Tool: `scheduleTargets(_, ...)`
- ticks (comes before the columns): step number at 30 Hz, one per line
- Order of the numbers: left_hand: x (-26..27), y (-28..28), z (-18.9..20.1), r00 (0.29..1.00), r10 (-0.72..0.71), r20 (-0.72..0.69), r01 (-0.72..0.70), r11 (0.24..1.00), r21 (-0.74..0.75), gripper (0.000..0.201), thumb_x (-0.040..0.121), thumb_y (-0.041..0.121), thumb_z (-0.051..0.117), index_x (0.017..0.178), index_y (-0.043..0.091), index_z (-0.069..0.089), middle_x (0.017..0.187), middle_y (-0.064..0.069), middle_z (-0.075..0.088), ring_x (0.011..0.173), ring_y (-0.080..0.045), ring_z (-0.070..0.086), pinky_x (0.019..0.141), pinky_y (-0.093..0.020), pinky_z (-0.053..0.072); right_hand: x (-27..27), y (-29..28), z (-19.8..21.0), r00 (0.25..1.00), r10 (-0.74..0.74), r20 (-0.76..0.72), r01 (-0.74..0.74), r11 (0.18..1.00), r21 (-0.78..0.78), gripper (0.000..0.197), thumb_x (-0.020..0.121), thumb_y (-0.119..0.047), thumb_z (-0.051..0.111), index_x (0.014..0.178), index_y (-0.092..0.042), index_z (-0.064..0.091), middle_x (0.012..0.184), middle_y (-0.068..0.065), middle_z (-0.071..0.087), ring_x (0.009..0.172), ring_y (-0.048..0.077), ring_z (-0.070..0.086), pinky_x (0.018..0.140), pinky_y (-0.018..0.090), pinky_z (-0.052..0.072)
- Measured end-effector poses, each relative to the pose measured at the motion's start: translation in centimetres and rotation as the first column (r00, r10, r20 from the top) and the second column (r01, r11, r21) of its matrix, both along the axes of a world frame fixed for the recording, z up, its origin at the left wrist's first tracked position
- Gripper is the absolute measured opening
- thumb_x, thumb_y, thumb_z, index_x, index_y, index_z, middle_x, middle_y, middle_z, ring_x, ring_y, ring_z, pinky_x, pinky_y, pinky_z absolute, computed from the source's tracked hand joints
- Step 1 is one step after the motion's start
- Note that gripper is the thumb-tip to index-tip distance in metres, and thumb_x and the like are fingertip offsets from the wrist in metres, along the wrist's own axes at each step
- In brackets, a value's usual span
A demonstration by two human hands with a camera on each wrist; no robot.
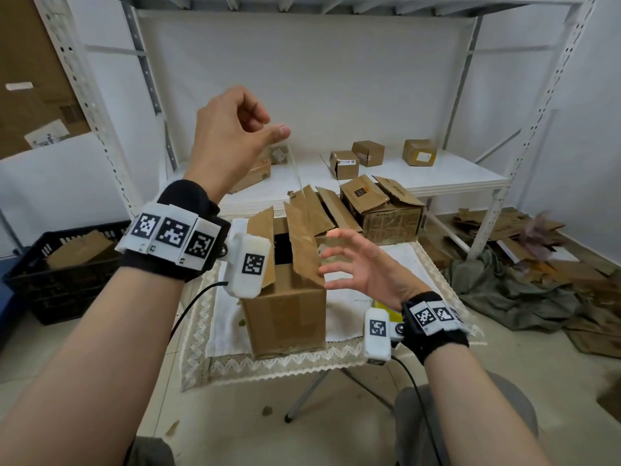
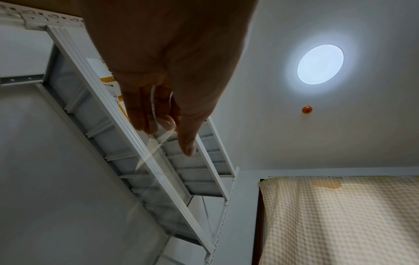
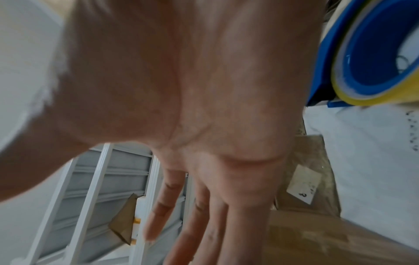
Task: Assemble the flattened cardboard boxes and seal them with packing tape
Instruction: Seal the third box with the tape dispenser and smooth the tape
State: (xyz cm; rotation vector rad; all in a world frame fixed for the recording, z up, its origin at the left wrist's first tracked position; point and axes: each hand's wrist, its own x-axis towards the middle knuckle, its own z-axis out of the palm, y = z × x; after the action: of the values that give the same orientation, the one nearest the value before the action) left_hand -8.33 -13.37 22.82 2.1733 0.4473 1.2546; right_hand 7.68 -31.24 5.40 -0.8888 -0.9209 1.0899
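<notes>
An upright brown cardboard box [image 1: 285, 304] stands on the small cloth-covered table [image 1: 433, 264], its top flaps [image 1: 302, 230] raised and ragged. My left hand [image 1: 272, 127] is lifted high above the box and pinches the end of a clear tape strip [image 1: 296, 169], which runs down to the flaps. In the left wrist view the strip [image 2: 156, 143] trails from between the thumb and curled fingers [image 2: 145, 114]. My right hand [image 1: 336, 260] hovers open with spread fingers [image 3: 158, 211] beside the right flap and holds nothing. A blue-and-yellow tape dispenser [image 3: 371, 59] lies near my right wrist.
A second open box [image 1: 386, 210] sits behind on the table. Small sealed boxes [image 1: 368, 153] stand on the white rack shelf [image 1: 453, 173]. A black crate [image 1: 57, 277] is on the floor at left. Flattened cardboard [image 1: 504, 227] and a green cloth [image 1: 504, 294] lie at right.
</notes>
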Motion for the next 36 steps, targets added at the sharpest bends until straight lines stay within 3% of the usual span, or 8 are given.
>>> scheduleTargets(7,-0.1,-0.5,0.4,1.000,-0.007,0.022,0.008,1.000,-0.009,0.033,0.082,0.036,0.084,0.099,0.016,0.063,0.085,0.009,0.062,0.076,-0.002,0.058,0.073,-0.015,0.052,-0.5,0.5,0.3,0.996,-0.035,0.080,0.035,0.999,0.001,0.063,0.078,-0.035,0.088,0.122,-0.008,0.051,0.114,0.018,0.062,0.104,0.036,0.067,0.089,0.039,0.058)
scheduleTargets(12,0.2,-1.5,1.1,0.997,-0.055,0.056,0.056,0.998,-0.015,0.033,0.084,0.036,0.082,0.102,0.017,0.062,0.088,0.011,0.061,0.079,-0.001,0.058,0.076,-0.015,0.052,-1.0,1.2,1.0,0.974,-0.023,0.225,0.036,0.998,-0.052,0.039,0.094,0.004,0.063,0.127,-0.009,0.048,0.129,0.024,0.065,0.096,0.025,0.066,0.083,0.032,0.057)
scheduleTargets(16,0.1,-1.9,1.6,0.995,-0.070,0.072,0.070,0.998,0.001,0.033,0.086,0.037,0.080,0.103,0.017,0.060,0.092,0.009,0.061,0.083,-0.003,0.058,0.079,-0.017,0.053,-1.3,1.6,1.1,0.957,-0.014,0.288,0.036,0.997,-0.071,0.040,0.095,0.009,0.060,0.128,-0.009,0.048,0.111,0.017,0.072,0.095,0.019,0.069,0.091,0.034,0.055)
scheduleTargets(20,-0.2,-2.0,2.1,0.993,-0.073,0.095,0.072,0.997,0.013,0.033,0.086,0.039,0.080,0.103,0.018,0.061,0.096,0.005,0.063,0.086,-0.004,0.060,0.081,-0.019,0.054,-1.5,1.7,1.1,0.955,-0.052,0.292,0.068,0.997,-0.043,0.039,0.092,0.012,0.061,0.125,-0.006,0.051,0.092,0.009,0.073,0.088,0.019,0.069,0.090,0.029,0.053)
scheduleTargets(27,-0.7,-1.2,1.9,0.993,-0.059,0.107,0.062,0.998,-0.025,0.037,0.084,0.042,0.080,0.104,0.018,0.060,0.100,0.002,0.065,0.090,-0.010,0.062,0.089,-0.035,0.058,-1.3,1.7,1.1,0.989,-0.098,0.109,0.093,0.995,0.046,0.030,0.094,0.013,0.056,0.116,-0.007,0.051,0.088,0.011,0.061,0.082,0.029,0.070,0.087,0.037,0.058)
scheduleTargets(31,-0.9,-0.9,1.7,0.993,-0.049,0.111,0.055,0.997,-0.050,0.038,0.083,0.042,0.081,0.104,0.018,0.061,0.101,0.001,0.066,0.092,-0.014,0.063,0.090,-0.040,0.058,-1.1,1.8,1.1,0.988,-0.155,0.007,0.154,0.985,0.076,0.034,0.091,0.015,0.053,0.111,-0.013,0.049,0.101,0.011,0.062,0.075,0.020,0.062,0.088,0.038,0.053)
scheduleTargets(33,-1.0,-0.7,1.7,0.993,-0.033,0.116,0.040,0.997,-0.060,0.038,0.083,0.043,0.080,0.105,0.019,0.061,0.101,0.003,0.065,0.094,-0.014,0.064,0.091,-0.040,0.058,-1.2,1.7,1.4,0.986,-0.156,-0.063,0.162,0.982,0.099,0.030,0.093,0.014,0.048,0.105,-0.014,0.049,0.112,0.014,0.063,0.072,0.022,0.061,0.092,0.042,0.051)
scheduleTargets(36,-1.0,-0.3,1.5,0.990,-0.007,0.139,0.018,0.997,-0.076,0.037,0.082,0.043,0.080,0.102,0.020,0.060,0.099,0.006,0.065,0.091,-0.010,0.063,0.091,-0.040,0.057,-1.3,1.4,1.7,0.972,-0.138,-0.191,0.162,0.980,0.114,0.025,0.096,0.008,0.041,0.098,-0.014,0.051,0.121,0.017,0.065,0.073,0.023,0.058,0.087,0.037,0.055)
